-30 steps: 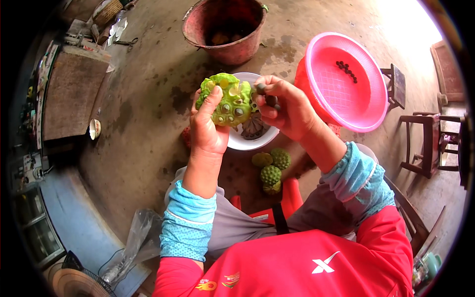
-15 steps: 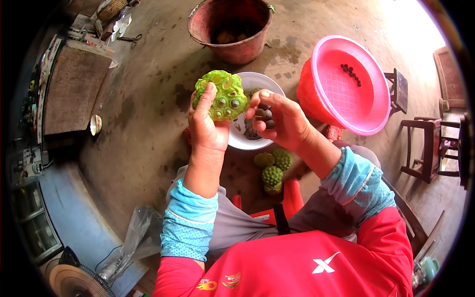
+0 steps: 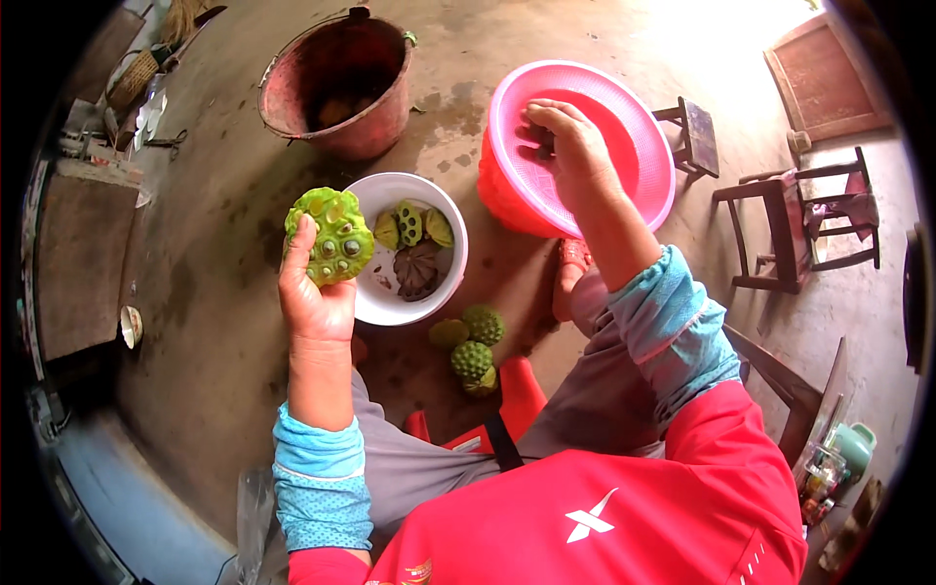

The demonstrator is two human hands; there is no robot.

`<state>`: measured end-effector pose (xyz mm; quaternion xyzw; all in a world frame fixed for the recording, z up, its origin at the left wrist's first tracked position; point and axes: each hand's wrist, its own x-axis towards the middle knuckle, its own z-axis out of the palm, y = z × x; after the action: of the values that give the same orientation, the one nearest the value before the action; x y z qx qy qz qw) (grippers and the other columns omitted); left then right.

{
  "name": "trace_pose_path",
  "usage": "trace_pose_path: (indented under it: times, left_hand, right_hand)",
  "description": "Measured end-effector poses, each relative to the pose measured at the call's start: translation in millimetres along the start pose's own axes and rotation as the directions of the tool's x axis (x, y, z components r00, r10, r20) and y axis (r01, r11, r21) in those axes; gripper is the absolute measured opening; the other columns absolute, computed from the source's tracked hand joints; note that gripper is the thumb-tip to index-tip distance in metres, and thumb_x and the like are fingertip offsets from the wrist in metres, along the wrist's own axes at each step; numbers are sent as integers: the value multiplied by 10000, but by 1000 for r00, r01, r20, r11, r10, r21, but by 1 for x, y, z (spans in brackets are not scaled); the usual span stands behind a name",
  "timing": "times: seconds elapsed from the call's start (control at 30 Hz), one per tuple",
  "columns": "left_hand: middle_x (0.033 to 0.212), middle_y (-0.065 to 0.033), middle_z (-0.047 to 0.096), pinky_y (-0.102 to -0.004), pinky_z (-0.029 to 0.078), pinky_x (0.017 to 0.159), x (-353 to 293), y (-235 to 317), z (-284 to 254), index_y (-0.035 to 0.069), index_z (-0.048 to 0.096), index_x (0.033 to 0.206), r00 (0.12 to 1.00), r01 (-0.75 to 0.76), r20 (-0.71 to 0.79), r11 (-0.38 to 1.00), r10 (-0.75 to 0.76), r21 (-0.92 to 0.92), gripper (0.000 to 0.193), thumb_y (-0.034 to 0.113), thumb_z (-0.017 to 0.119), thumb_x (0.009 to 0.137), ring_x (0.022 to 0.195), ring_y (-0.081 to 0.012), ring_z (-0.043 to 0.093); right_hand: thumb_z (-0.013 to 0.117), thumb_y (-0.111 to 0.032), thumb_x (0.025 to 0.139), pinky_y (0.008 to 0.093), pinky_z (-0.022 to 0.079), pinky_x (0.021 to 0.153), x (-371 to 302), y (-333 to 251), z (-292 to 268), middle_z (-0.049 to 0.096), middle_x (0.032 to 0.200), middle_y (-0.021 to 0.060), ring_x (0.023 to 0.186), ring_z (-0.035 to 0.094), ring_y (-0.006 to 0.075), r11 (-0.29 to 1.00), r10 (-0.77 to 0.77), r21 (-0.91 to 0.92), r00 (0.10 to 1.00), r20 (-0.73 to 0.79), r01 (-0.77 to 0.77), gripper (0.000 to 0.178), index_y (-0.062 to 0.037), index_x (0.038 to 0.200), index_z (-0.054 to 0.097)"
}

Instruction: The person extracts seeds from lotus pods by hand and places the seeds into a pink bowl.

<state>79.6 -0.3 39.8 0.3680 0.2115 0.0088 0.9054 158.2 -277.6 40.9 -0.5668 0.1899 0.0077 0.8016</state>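
My left hand is closed round a cut green lotus seed pod, thumb across its face, which has dark seeds in some holes and several empty holes. My right hand reaches over the pink plastic basket, its fingers apart and pointing down. Dark lotus seeds show just under those fingers; whether some still touch them I cannot tell. Between my arms stands a white basin holding emptied pod pieces and a brownish pod.
Several whole green lotus pods lie on the floor before my legs. A worn red bucket stands beyond the basin. Low wooden stools and a wooden chair are at the right. A wooden cabinet stands at the left.
My right hand has gone from beside the pod to over the pink basket, carrying dark seeds there. My left hand still holds the pod. The whole view has shifted towards the right.
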Motion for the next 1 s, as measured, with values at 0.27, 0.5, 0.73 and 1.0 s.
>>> trace_pose_path:
  times: [0.27,0.5,0.73,1.0]
  left_hand:
    - [1172,-124,646,-402,494,945,10,-13,1,15,590,1192,999,-38,-1,999,38,34,347,204,635,904,1085,-255,618]
    - [1060,-43,651,-326,518,850,1,-22,17,85,594,1122,995,-69,-69,992,77,101,262,251,635,924,976,-161,631]
    - [1190,-68,609,-379,477,932,-11,-18,26,88,535,1244,986,-50,165,977,15,209,343,236,602,941,1084,-191,589]
    - [1173,-101,610,-373,546,809,-15,-1,25,90,495,1277,979,-101,199,932,32,348,358,181,581,941,1012,-224,631]
  right_hand:
    - [641,-156,871,275,455,875,-2,9,-31,648,1053,80,1008,580,161,779,-144,-615,989,15,122,321,-14,1157,617]
    - [612,-286,947,263,508,684,-55,37,20,634,852,30,760,613,107,946,180,-324,840,512,-5,299,-8,1055,600]
    - [562,-326,977,263,527,686,-70,32,46,633,946,57,788,656,135,938,321,-294,773,547,-181,342,-12,1110,553]
    - [538,-198,960,242,526,600,-70,26,68,658,826,52,689,641,104,937,225,-349,814,536,-29,213,5,999,589]
